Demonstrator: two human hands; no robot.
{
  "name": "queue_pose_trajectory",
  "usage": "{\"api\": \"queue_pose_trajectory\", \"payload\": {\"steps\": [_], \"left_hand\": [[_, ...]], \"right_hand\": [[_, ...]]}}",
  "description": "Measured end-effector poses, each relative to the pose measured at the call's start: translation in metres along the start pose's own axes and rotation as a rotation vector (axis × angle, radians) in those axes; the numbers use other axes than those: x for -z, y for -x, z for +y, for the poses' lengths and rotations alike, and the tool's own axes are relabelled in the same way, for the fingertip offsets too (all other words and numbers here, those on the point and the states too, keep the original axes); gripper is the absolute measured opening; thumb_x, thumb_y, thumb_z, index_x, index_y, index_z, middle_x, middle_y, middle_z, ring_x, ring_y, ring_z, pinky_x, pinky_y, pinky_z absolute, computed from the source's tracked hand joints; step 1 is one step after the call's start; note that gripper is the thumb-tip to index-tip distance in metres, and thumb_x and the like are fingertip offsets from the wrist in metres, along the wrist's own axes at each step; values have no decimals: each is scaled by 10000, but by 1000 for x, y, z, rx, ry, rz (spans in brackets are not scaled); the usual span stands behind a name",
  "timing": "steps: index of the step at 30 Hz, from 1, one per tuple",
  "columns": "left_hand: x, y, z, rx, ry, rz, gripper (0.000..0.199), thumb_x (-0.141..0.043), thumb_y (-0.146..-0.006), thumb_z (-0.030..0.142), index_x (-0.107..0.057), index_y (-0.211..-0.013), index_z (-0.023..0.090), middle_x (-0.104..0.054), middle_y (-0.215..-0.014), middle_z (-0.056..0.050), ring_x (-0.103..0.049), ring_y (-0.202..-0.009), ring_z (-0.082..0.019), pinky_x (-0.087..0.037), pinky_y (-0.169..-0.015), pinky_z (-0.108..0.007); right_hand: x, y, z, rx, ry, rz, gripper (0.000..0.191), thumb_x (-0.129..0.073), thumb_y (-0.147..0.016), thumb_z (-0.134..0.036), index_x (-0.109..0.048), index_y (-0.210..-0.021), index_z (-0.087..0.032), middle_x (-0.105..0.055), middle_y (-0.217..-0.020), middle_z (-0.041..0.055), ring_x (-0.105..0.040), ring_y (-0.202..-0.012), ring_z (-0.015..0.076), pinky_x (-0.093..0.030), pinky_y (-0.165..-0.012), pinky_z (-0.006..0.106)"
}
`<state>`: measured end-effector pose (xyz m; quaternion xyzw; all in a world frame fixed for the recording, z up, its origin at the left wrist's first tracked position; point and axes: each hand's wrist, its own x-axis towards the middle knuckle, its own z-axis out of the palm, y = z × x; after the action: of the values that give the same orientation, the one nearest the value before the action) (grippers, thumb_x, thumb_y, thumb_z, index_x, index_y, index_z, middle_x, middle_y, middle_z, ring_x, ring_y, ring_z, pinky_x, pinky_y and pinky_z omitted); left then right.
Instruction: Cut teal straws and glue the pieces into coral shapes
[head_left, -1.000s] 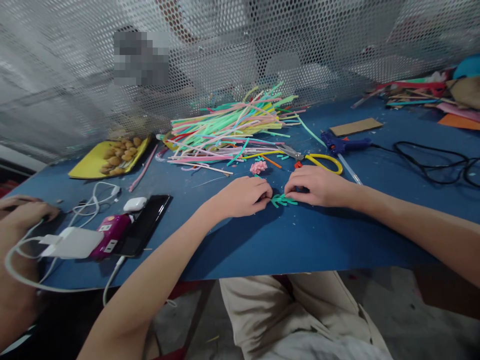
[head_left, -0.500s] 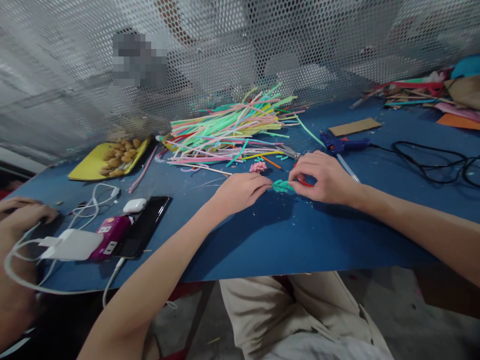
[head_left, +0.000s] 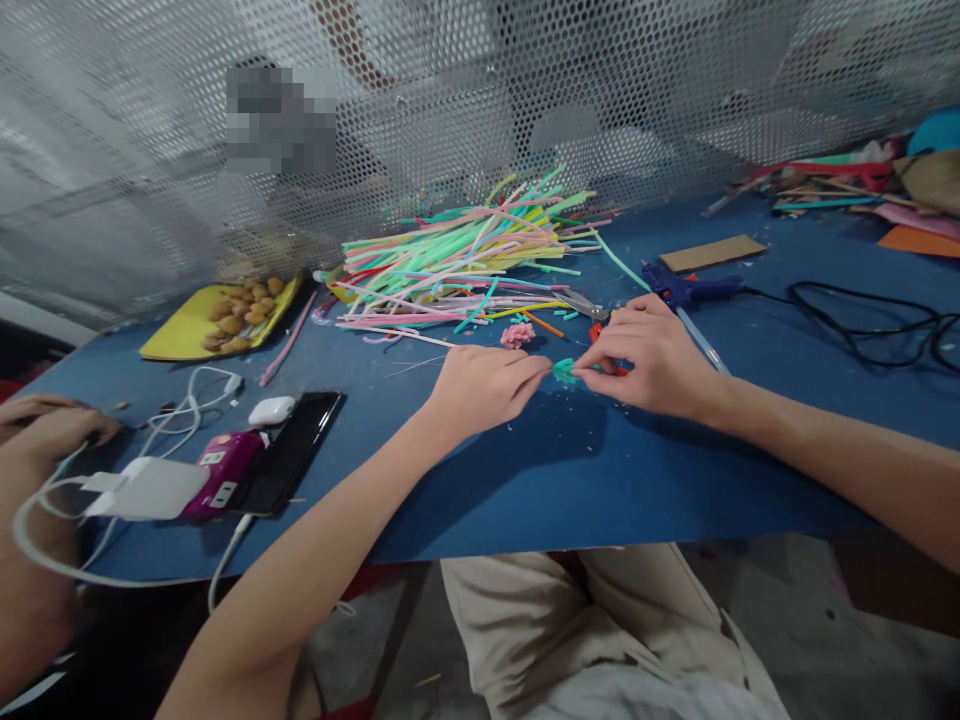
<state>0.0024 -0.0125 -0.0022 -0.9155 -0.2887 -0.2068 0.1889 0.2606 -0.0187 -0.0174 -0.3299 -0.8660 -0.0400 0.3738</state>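
Observation:
Between my two hands is a small teal pipe cleaner piece (head_left: 564, 370), bent into short loops. My left hand (head_left: 491, 388) pinches its left end with the fingers closed. The thumb and fingers of my right hand (head_left: 651, 362) are closed on its right end. Red-handled scissors (head_left: 597, 328) lie just behind my right hand, their handles partly covered by it. A pink curled pipe cleaner bundle (head_left: 517, 335) rests on the table behind my left fingers.
A heap of coloured pipe cleaners (head_left: 450, 255) lies at the back, against a perforated metal screen (head_left: 465, 110). To the right are a blue glue gun (head_left: 694, 288) and cardboard strip (head_left: 712, 254). Left are a phone (head_left: 304, 450), purple power adapter (head_left: 225, 470) and another person's hand (head_left: 64, 425).
Both hands have shifted slightly and drawn closer together over the teal piece, so less of it shows. More of the scissors' red handle is visible behind my right hand.

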Motion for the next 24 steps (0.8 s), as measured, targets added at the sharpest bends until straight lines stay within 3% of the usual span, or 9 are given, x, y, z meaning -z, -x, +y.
{"api": "queue_pose_trajectory", "payload": {"steps": [11,16,24], "left_hand": [[-2,1,8,174,88,-48,294,-473,-1047,355,-743,-1131,275,-805,-936,-42,-749,-746,-181,-497,-601,-287],[-4,1,10,174,97,41,230,-537,-1019,326,-737,-1106,253,-813,-923,-25,-758,-742,-161,-476,-584,-257],[-1,1,13,158,133,154,205,-551,-1003,285,-735,-1079,237,-815,-911,-8,-746,-697,-115,-455,-575,-220]], "right_hand": [[6,-1,-9,-37,62,46,215,-689,-942,-370,-749,-767,-260,-633,-589,-42,-556,-700,155,-317,-902,435],[10,-1,-12,-25,100,95,186,-697,-948,-386,-764,-808,-284,-692,-660,-37,-577,-748,178,-302,-893,456],[11,8,-9,130,251,153,95,-724,-922,-440,-784,-934,-367,-781,-814,-47,-596,-806,232,-285,-872,496]]}}
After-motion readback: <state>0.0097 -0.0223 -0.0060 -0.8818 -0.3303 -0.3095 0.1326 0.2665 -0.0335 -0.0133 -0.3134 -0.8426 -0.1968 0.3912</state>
